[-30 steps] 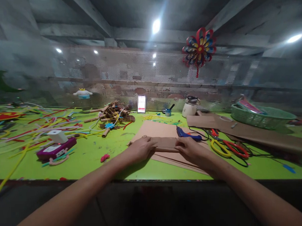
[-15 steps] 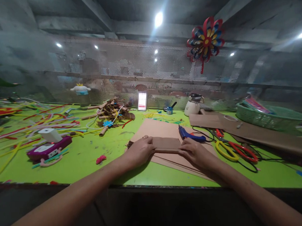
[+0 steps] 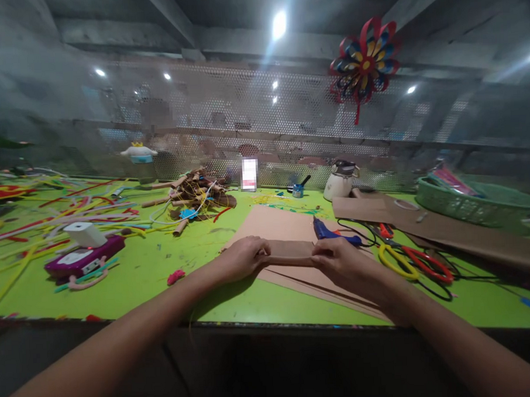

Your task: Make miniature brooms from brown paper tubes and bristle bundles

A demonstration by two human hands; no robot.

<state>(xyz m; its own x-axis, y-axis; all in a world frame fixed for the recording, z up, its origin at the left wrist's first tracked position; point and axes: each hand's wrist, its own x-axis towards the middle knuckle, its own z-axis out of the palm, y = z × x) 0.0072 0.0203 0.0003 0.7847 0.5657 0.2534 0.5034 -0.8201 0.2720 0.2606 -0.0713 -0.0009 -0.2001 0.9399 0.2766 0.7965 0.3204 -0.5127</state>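
Note:
A small strip of brown kraft paper (image 3: 290,251) stretches between my two hands, its near edge rolled or folded over. My left hand (image 3: 243,259) is closed on the strip's left end, fingertips pinching the rolled edge. At the other end my right hand (image 3: 340,259) pinches the same edge between thumb and fingers. Beneath lie larger sheets of brown paper (image 3: 266,220), stacked on the green table (image 3: 225,299). Just beyond my right hand rests a blue glue gun (image 3: 330,233), partly hidden by that hand.
Scissors with yellow and red handles (image 3: 399,263) lie at right with black cords. Behind them are a long brown paper sheet (image 3: 464,231) and a green basket (image 3: 489,203). Leftward are a purple power strip (image 3: 85,257), scattered coloured strips and a heap of paper rolls (image 3: 199,195).
Both hands still hold the paper strip's ends. The fingers have shifted slightly along the rolled edge, and the right hand sits a little higher. The camera view has tilted slightly.

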